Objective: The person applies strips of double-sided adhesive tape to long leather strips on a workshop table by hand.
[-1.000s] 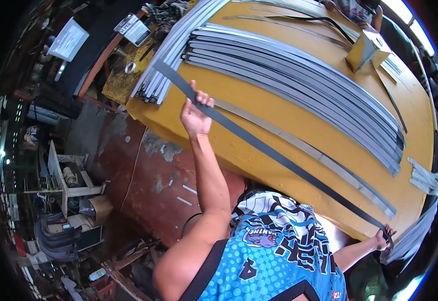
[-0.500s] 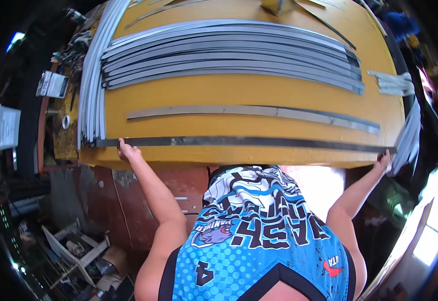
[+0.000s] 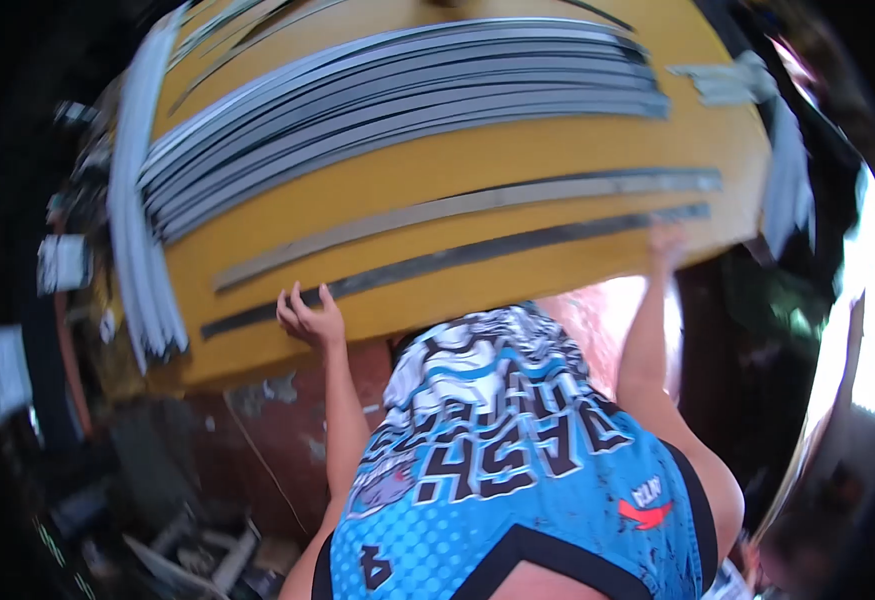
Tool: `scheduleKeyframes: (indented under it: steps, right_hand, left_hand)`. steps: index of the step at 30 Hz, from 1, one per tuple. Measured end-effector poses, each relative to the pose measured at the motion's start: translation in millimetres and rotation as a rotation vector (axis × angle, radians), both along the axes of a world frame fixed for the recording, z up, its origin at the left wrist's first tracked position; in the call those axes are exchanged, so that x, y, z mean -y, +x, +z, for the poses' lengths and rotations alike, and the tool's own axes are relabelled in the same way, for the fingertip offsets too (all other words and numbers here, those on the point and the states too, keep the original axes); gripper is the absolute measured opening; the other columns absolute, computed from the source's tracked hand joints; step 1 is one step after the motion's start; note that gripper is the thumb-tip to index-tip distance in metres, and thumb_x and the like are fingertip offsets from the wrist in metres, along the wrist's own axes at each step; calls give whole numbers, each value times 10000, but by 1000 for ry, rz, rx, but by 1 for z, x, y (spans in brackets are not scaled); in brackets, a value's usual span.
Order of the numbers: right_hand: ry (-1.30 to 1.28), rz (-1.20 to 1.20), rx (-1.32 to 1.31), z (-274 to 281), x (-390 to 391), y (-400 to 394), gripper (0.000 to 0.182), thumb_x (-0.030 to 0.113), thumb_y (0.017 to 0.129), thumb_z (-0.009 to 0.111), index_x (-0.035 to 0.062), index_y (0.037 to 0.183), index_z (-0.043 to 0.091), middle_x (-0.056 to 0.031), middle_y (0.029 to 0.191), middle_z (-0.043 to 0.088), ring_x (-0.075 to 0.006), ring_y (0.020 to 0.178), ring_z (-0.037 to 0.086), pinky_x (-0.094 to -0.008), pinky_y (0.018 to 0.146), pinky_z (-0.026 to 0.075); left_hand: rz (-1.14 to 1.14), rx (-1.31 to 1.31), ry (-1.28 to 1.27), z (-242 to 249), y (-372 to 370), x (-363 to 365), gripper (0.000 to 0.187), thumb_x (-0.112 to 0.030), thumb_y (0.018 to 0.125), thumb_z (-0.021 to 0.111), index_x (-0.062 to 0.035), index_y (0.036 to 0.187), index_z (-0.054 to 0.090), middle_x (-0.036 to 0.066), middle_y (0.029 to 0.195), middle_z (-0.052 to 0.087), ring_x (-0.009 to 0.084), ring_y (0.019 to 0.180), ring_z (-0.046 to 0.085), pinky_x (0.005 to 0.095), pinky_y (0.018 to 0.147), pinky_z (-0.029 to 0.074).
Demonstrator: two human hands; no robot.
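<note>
A long dark flat strip (image 3: 477, 252) lies on the yellow table near its front edge, slanting up toward the right. At its left part is my left hand (image 3: 312, 318), fingers spread, the fingertips over or against the strip's near edge; nothing is gripped. Near the strip's right end, my right hand (image 3: 667, 243) is smeared by motion, so its fingers cannot be made out. Just beyond the dark strip lies a second strip (image 3: 387, 222), beige-grey with a darker edge, roughly parallel to it.
Farther back on the yellow table (image 3: 597, 150) lies a wide row of grey strips (image 3: 407, 110). A lengthwise bundle of pale strips (image 3: 137, 200) runs along the left side. More pale strips (image 3: 727, 82) lie at the right edge, with others hanging down (image 3: 785, 190).
My left hand has opened and moved right along the dark strip; my right hand has come inward off its end. The strip now rests on the table, and the view has tilted.
</note>
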State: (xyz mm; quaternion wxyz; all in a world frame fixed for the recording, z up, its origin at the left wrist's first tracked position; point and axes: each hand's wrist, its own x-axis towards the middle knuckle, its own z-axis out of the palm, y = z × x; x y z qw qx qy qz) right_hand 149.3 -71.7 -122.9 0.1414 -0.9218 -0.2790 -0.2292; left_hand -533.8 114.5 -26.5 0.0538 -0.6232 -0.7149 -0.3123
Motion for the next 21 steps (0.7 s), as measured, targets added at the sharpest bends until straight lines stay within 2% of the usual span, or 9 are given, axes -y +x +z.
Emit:
scheduleKeyframes:
  steps: [1,2,3,6,8,12,15,18,21]
  right_hand:
    - [64,28,-11,36,-20,-51,623,557,769,717,71,1153,652,-187,1096,661,-380,1083,584,-471,933,466]
    - [85,24,-153,62,-30,-80,557,530,748,737,86,1081,690,-181,1156,639,-350,1084,587,-455,937,462]
    - [105,-7,-106,53,-34,-83,481,500,740,744,128,1043,714,-161,1166,637,-316,1111,574,-440,965,438]
    - [39,-248,-226,84,-47,-114,523,507,754,730,194,1169,671,-162,1313,539,-337,1279,429,-470,1063,330]
    - [23,-266,-326,92,-47,-108,586,529,754,724,199,1230,635,-170,1376,473,-348,1313,385,-477,1083,302]
    - [39,-235,-361,99,-50,-103,589,526,752,732,204,1234,627,-165,1368,477,-341,1321,375,-466,1093,293]
    - [105,-209,-275,97,-48,-87,491,499,747,755,198,1127,678,-132,1278,541,-314,1255,443,-450,1050,346]
    - [136,-116,-349,109,-54,-89,393,440,758,761,165,1033,702,-123,1217,560,-314,1199,473,-445,1021,358]
    - [173,-110,-453,122,-59,-73,294,378,776,755,143,948,717,-119,1134,586,-308,1135,517,-422,989,385]
  left_hand:
    - [-79,10,-25,4,18,8,464,-267,745,795,-117,1154,635,153,1276,509,358,1218,442,502,1007,364]
    - [-164,15,-46,8,32,16,466,-274,746,794,-122,1157,636,156,1285,509,359,1223,441,505,1010,360]
    - [-201,17,-49,6,41,21,460,-284,751,790,-124,1154,635,150,1277,516,357,1220,445,509,1003,361]
    - [-192,6,-94,8,64,31,447,-325,769,778,-136,1149,636,128,1263,531,341,1218,453,515,975,368]
    - [-195,-31,-118,9,67,30,445,-355,780,769,-147,1150,636,115,1257,535,326,1220,455,516,962,370]
    - [-200,-40,-133,4,64,18,476,-356,769,776,-142,1164,621,114,1242,534,321,1213,454,520,964,353]
    - [-195,-36,-136,6,75,16,490,-358,767,774,-138,1173,609,114,1248,527,323,1214,450,521,964,352]
    - [-147,-25,-108,-9,71,13,471,-294,758,751,-136,1176,603,118,1256,516,326,1218,444,520,976,344]
    - [-50,-28,10,-20,72,9,513,-290,745,730,-143,1218,597,120,1243,519,344,1160,489,508,934,386]
